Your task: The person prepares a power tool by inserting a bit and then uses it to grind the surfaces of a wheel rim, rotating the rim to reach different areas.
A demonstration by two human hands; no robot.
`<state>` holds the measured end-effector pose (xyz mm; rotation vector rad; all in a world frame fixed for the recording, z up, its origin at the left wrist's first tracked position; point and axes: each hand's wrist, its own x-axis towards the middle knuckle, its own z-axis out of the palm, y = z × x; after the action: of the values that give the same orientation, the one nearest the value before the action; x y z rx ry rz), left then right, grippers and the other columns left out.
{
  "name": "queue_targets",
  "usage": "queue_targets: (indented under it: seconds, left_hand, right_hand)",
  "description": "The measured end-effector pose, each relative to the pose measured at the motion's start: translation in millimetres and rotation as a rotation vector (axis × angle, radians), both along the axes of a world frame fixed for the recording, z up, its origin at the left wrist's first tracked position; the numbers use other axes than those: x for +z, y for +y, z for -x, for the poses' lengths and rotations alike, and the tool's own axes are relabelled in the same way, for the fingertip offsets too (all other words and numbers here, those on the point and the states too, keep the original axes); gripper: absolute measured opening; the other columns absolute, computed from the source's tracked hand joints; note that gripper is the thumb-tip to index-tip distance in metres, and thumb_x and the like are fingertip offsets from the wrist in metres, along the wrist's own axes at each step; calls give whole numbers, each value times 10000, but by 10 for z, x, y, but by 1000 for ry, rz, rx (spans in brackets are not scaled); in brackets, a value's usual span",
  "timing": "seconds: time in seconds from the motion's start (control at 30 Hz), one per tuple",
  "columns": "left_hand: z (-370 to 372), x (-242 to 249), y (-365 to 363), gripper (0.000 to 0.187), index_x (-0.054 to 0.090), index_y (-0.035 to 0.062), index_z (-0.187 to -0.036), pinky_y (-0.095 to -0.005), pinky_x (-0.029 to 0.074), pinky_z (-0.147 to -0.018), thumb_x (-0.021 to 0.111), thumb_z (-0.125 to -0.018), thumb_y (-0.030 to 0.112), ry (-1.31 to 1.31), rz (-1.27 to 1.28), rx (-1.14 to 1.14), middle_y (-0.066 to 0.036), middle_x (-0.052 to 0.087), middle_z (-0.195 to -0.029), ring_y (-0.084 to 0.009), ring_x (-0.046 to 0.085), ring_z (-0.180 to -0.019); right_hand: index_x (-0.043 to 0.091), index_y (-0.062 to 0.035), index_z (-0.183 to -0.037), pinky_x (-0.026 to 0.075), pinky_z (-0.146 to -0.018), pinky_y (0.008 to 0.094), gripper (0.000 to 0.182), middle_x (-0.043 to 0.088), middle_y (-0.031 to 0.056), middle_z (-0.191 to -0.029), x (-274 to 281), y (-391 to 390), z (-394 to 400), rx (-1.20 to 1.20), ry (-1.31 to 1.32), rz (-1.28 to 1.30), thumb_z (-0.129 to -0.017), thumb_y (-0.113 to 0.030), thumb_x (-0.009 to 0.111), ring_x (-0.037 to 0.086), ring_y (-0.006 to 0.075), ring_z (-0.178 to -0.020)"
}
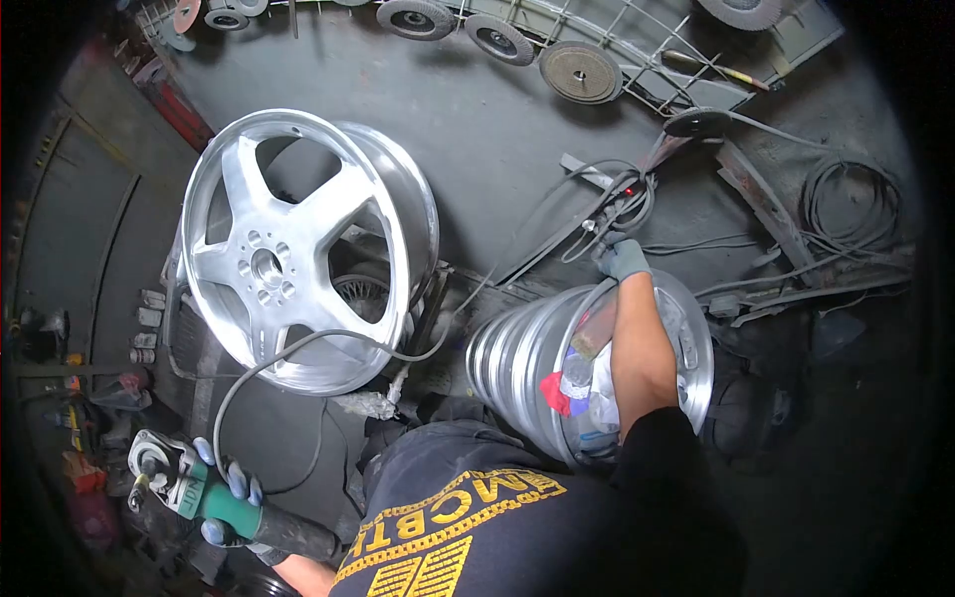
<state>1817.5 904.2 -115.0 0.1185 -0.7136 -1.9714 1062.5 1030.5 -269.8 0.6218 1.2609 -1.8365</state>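
Note:
My left hand [237,488], in a grey-blue glove, is wrapped round the green body of an angle grinder [224,505]. The grinder's silver head points left, with a small brass-coloured fitting on its spindle. Its dark cord [298,343] loops up across the front of a bare five-spoke alloy wheel [323,214] that stands tilted at centre left. At the right, my right arm stretches over a stack of wheel rims [512,363]. My gloved right hand [624,261] is closed at a cluster of cables [622,199] with a small red light; what its fingers grip is hidden.
Rags [602,393] and a brownish block [594,333] lie on the rim stack. Abrasive discs [580,73] hang on a wire rack along the back. A coiled cable [851,204] and a metal bar [761,194] are at the far right. Bottles and tools crowd the left side.

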Motion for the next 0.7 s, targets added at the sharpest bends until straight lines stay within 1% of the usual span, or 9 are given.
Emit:
queue_targets:
  seconds: [0.03, 0.1, 0.27, 0.33, 0.37, 0.43, 0.47, 0.53, 0.7]
  left_hand:
    - [41, 0, -20, 1045, 34, 104, -1631, -474, 516, -890, 727, -849, 91, 1, -4, 1, -129, 30, -1701, -341, 541, -1148]
    - [140, -7, -76, 1035, -11, 111, -1635, -546, 448, -1059, 684, -871, 46, 140, 57, -125, -107, 3, -1706, -393, 493, -1282]
    - [116, -22, -75, 1042, -32, 100, -1632, -562, 368, -1158, 668, -865, 13, 151, -53, -140, -132, 75, -1691, -394, 470, -1314]
    - [150, -26, -74, 1053, 20, 79, -1631, -492, 481, -1043, 708, -834, 56, 52, -95, -71, -153, 154, -1671, -339, 526, -1189]
    - [177, -17, -84, 1053, 20, 79, -1631, -492, 481, -1043, 708, -834, 56, 53, -95, -70, -153, 154, -1671, -339, 526, -1189]
    - [230, 14, -116, 1055, 83, 56, -1622, -409, 524, -847, 746, -803, 111, -32, 10, -8, -156, 207, -1654, -265, 527, -1030]
    - [205, 8, -109, 1055, 83, 56, -1622, -409, 524, -847, 746, -803, 111, -34, 10, -6, -156, 207, -1654, -265, 527, -1030]
    - [157, 4, -84, 1062, 125, 53, -1613, -357, 481, -716, 772, -777, 155, -125, -63, 69, -147, 237, -1642, -217, 485, -919]
    - [155, 37, -121, 1061, 121, 56, -1617, -360, 490, -743, 768, -781, 149, -136, -1, 52, -138, 229, -1649, -222, 495, -940]
  right_hand:
    - [638, -101, -924, 438, -583, 306, 73, 566, 16, -784, -13, 29, 37, 1, 1, -4, -914, -74, 572, 473, 142, -624]
    - [650, -97, -949, 425, -588, 290, 81, 574, 14, -787, -35, 101, 106, 183, 34, 56, -904, -61, 592, 471, 142, -623]
    - [653, -97, -966, 416, -583, 287, 93, 583, 10, -798, -2, 131, 109, 190, 59, 78, -897, -54, 608, 477, 144, -631]
    - [654, -98, -971, 416, -584, 288, 99, 586, 8, -802, 8, 122, 117, 173, 70, 82, -894, -52, 611, 479, 145, -634]
    - [653, -101, -977, 415, -585, 290, 110, 588, 7, -803, -3, 122, 125, 170, 51, 83, -889, -48, 614, 482, 147, -638]
    - [653, -104, -983, 415, -585, 291, 122, 591, 7, -804, -66, 128, 160, 169, 31, 85, -883, -43, 617, 485, 149, -641]
    - [669, -105, -1006, 429, -595, 287, 139, 611, 7, -828, -112, 152, 190, 157, 32, 105, -892, -45, 616, 504, 148, -662]
    - [685, -105, -1029, 443, -606, 283, 157, 632, 7, -852, -156, 164, 217, 146, 31, 125, -901, -47, 616, 523, 148, -682]
    - [678, -78, -979, 452, -603, 289, 96, 620, 14, -819, -84, 183, 204, 277, 27, 173, -902, -72, 620, 528, 149, -669]
